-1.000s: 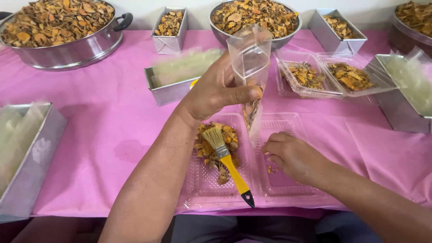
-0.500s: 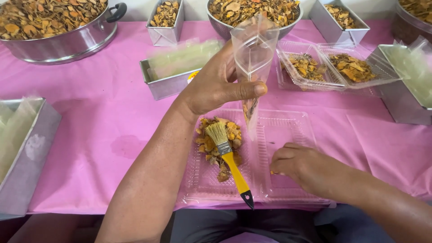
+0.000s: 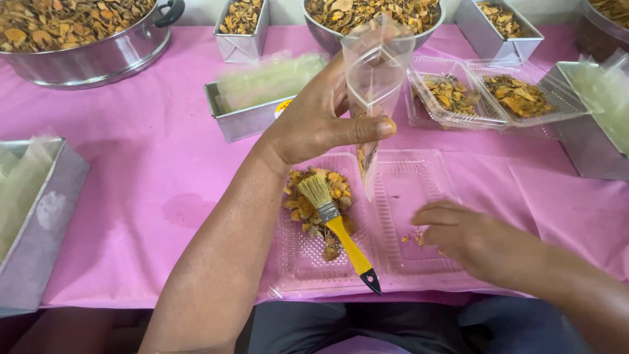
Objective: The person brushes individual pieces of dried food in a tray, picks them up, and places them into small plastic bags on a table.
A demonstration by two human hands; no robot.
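1. While my left hand (image 3: 314, 121) stayed raised in the upper middle of the frame, its thumb and fingers pinched a clear cone-shaped plastic bag (image 3: 373, 85) with its mouth upward and its narrow tip pointing down over the tray.
2. A few dried orange-brown pieces sat in the tip of that bag.
3. My right hand (image 3: 472, 239) lay at the lower right, fingers curled loosely and close together, fingertips touching scattered crumbs in the right half of the open clear clamshell tray (image 3: 419, 190).
4. The left half of the tray held a small heap of dried pieces (image 3: 314, 196).
5. A yellow-handled brush (image 3: 337, 229) lay across that heap, bristles uppermost in the frame.
6. Everything rested on a pink tablecloth (image 3: 157, 170).
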